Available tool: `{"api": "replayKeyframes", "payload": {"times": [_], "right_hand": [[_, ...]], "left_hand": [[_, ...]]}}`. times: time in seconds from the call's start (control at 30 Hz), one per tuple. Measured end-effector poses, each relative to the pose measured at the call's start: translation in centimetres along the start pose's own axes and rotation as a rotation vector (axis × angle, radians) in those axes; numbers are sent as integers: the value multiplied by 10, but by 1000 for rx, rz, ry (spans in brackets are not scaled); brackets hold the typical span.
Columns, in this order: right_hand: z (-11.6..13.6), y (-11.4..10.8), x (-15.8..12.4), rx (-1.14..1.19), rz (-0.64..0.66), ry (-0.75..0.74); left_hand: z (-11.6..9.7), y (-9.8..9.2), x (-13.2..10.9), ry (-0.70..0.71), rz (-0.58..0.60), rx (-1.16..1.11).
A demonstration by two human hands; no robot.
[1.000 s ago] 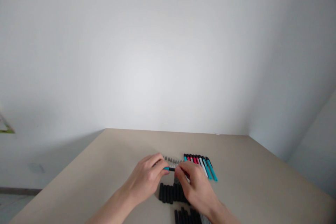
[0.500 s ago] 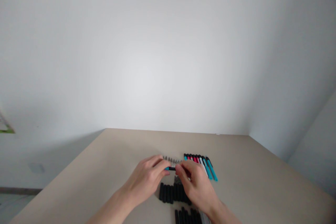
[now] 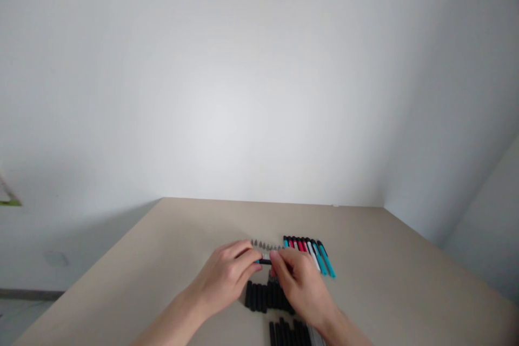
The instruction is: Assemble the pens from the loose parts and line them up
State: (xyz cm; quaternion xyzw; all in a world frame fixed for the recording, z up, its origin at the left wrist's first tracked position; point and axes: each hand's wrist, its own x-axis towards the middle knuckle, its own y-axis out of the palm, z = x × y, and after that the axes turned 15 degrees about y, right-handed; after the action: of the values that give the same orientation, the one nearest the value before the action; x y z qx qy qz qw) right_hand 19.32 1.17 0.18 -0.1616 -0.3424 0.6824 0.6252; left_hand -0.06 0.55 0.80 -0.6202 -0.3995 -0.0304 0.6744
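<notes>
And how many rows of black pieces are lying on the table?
2: the farther row, its right end partly hidden by the right hand, and the nearer row, cut off by the picture's bottom edge. More could be out of sight.

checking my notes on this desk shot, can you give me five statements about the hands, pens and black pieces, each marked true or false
1. The left hand and right hand hold one pen between them. True.
2. The row of coloured pens includes blue, red and white ones. True.
3. The coloured pens lie to the left of the left hand. False: they lie by the right hand, which partly hides them.
4. Black pieces lie on the table, nearer the person than the held pen. True.
5. The black pieces all stand upright. False: they lie flat, side by side.
</notes>
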Motion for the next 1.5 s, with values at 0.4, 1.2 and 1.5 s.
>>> {"api": "replayKeyframes", "payload": {"times": [0.4,1.2,1.5], "right_hand": [[1,1,-1,12,4,5],[4,-1,-2,22,4,14],[1,1,1,21,-6,11]], "left_hand": [[-1,-2,2,15,-29,7],[0,0,2,-34,-29,-36],[3,1,-1,-43,-17,-46]]}}
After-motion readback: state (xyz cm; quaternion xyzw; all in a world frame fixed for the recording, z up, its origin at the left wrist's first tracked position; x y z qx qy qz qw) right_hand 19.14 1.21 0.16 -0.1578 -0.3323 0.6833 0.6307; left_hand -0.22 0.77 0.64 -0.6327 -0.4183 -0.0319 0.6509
